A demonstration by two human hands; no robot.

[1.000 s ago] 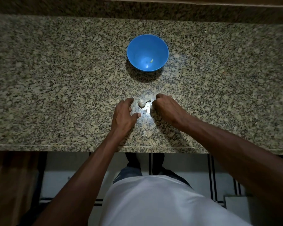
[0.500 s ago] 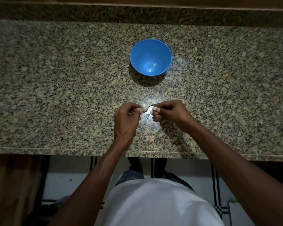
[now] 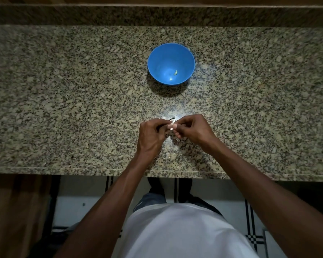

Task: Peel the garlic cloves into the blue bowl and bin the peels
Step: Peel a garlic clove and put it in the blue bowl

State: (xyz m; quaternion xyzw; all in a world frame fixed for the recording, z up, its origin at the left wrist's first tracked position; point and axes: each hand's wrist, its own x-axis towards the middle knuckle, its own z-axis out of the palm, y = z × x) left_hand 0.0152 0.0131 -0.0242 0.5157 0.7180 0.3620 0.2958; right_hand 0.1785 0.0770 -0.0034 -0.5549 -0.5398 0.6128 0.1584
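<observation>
Garlic clove (image 3: 170,126) pinched between left hand (image 3: 151,135) and right hand (image 3: 192,130), frame centre, fingers curled, above counter (image 3: 63,108); blue bowl (image 3: 171,63) higher up holds one clove (image 3: 175,72).

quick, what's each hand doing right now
Left hand: fingers curled, pinching the garlic clove from its left side.
Right hand: fingers curled, pinching the same clove from its right side.

left hand (image 3: 151,134), right hand (image 3: 193,130), fingers curled, tips apparently meeting
</observation>
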